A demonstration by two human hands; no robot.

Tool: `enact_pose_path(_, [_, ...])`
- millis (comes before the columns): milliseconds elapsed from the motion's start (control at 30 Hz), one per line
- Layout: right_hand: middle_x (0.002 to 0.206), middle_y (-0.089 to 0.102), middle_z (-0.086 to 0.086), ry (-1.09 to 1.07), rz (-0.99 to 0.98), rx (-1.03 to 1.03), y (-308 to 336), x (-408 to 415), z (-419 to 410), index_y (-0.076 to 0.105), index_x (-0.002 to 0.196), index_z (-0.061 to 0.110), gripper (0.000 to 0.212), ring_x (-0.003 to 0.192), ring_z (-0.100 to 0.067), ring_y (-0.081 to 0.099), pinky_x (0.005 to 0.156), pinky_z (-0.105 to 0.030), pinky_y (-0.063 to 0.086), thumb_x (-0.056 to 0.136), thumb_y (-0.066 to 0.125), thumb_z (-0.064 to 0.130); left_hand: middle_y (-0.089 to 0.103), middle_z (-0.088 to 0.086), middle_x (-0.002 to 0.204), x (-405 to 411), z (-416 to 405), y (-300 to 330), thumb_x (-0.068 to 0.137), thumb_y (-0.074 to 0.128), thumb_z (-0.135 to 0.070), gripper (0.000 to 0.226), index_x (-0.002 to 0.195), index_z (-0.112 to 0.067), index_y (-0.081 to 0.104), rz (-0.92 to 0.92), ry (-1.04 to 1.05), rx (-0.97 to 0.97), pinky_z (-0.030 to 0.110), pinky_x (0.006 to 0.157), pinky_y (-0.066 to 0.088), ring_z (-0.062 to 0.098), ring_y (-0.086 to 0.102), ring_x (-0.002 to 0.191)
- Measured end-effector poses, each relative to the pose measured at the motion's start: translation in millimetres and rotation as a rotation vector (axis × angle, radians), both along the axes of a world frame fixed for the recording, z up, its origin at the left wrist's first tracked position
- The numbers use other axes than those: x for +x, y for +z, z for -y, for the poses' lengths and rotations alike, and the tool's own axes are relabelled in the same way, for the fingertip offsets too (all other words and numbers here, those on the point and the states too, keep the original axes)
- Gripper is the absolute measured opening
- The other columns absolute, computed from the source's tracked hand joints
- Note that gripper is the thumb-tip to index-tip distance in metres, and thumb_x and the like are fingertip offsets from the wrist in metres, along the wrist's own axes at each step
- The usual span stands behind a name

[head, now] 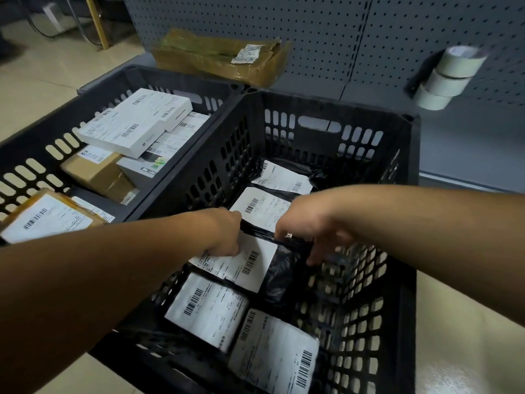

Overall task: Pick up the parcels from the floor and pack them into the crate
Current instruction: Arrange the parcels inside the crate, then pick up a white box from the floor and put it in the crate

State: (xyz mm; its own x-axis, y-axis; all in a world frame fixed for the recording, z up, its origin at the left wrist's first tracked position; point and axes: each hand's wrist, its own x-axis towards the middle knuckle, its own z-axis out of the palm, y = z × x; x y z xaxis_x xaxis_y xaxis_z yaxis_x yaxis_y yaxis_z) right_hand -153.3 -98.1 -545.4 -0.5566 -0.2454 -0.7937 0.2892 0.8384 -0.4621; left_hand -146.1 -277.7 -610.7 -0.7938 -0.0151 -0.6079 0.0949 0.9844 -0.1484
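A black slotted crate [409,223] stands in front of me with several black bag parcels in it, each with a white barcode label. Both my hands reach into it and hold one black bag parcel [281,268] above the others. My left hand [224,234] grips its left edge, over the white label. My right hand [306,223] pinches its top edge, fingers curled down. Two labelled parcels [264,209] lie at the crate's far end and two more [207,308] at the near end.
A second black crate [31,143] to the left holds white and brown boxes. A torn cardboard box [221,61] lies behind the crates against a grey pegboard wall [341,32]. Tape rolls [446,78] hang on a peg at the right. Pale floor tiles lie on both sides.
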Motion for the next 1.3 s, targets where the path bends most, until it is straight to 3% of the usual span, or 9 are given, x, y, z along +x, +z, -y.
enact_pose_path(100, [0.129,0.049,-0.012,-0.069,-0.117,-0.134,22,-8,-19,0.048,0.138,0.014,0.038,0.102,-0.031,0.061,0.075,-0.036,0.061,0.103,0.053,0.027,0.062,0.000,0.111,-6,-7,7,0.093,0.053,-0.029,0.030,0.122,-0.021,0.053,-0.014,-0.015,-0.018,0.038,0.084,0.056,0.025,0.064,0.097])
enact_pose_path(200, [0.117,0.055,-0.007,-0.192,-0.183,-0.265,41,-17,-37,0.055,0.119,0.019,0.018,0.099,-0.025,0.062,0.087,-0.039,0.061,0.103,0.053,0.028,0.064,0.001,0.109,-13,-20,19,0.093,0.052,-0.028,0.026,0.117,-0.019,0.056,-0.071,0.008,0.018,0.036,0.081,0.055,0.025,0.064,0.097])
enact_pose_path(333, [0.118,0.059,-0.013,-0.345,-0.239,-0.409,53,-32,-59,0.051,0.135,0.022,0.039,0.102,-0.030,0.067,0.082,-0.038,0.063,0.100,0.058,0.036,0.067,0.005,0.111,-28,-44,34,0.093,0.055,-0.031,0.031,0.118,-0.014,0.063,-0.182,0.105,0.179,0.039,0.089,0.056,0.027,0.064,0.103])
enact_pose_path(633, [0.114,0.069,-0.012,-0.557,-0.444,-0.716,84,-47,-152,0.064,0.118,0.013,0.030,0.095,-0.026,0.069,0.075,-0.028,0.061,0.099,0.057,0.035,0.064,-0.002,0.099,-60,-117,80,0.096,0.057,-0.041,0.025,0.112,-0.021,0.058,-0.675,0.152,0.571,0.034,0.073,0.051,0.019,0.063,0.083])
enact_pose_path(700, [0.113,0.070,-0.012,-0.595,-0.497,-0.711,86,-49,-180,0.065,0.114,0.015,0.028,0.098,-0.026,0.072,0.079,-0.028,0.061,0.099,0.057,0.037,0.062,-0.002,0.106,-62,-139,92,0.096,0.055,-0.045,0.030,0.118,-0.023,0.057,-0.742,0.117,0.624,0.034,0.076,0.051,0.019,0.063,0.087])
enact_pose_path(833, [0.114,0.071,-0.012,-0.623,-0.569,-0.632,83,-46,-236,0.066,0.116,0.015,0.028,0.100,-0.028,0.071,0.087,-0.033,0.060,0.099,0.057,0.036,0.062,-0.007,0.107,-64,-182,109,0.096,0.057,-0.045,0.029,0.120,-0.028,0.055,-0.794,0.077,0.747,0.029,0.063,0.042,0.008,0.058,0.078])
enact_pose_path(1067, [0.118,0.070,-0.011,-0.736,-0.577,-0.511,63,-30,-344,0.068,0.115,0.017,0.034,0.095,-0.025,0.065,0.097,-0.045,0.055,0.100,0.053,0.044,0.059,-0.005,0.109,-63,-263,114,0.097,0.057,-0.043,0.027,0.120,-0.028,0.054,-0.789,-0.057,0.789,0.028,0.076,0.040,0.009,0.058,0.089])
enact_pose_path(1233, [0.123,0.066,-0.017,-0.836,-0.518,-0.380,44,-25,-421,0.063,0.122,0.013,0.044,0.100,-0.033,0.067,0.098,-0.047,0.054,0.103,0.044,0.048,0.056,-0.005,0.112,-54,-330,97,0.097,0.058,-0.041,0.027,0.120,-0.028,0.055,-0.629,-0.057,0.802,0.028,0.081,0.039,0.016,0.058,0.095])
enact_pose_path(1300, [0.119,0.067,-0.017,-0.843,-0.481,-0.315,37,-22,-451,0.062,0.122,0.013,0.047,0.098,-0.035,0.069,0.093,-0.043,0.056,0.104,0.040,0.050,0.058,-0.006,0.114,-46,-358,87,0.097,0.058,-0.043,0.027,0.120,-0.029,0.056,-0.529,0.001,0.816,0.026,0.072,0.040,0.015,0.060,0.091])
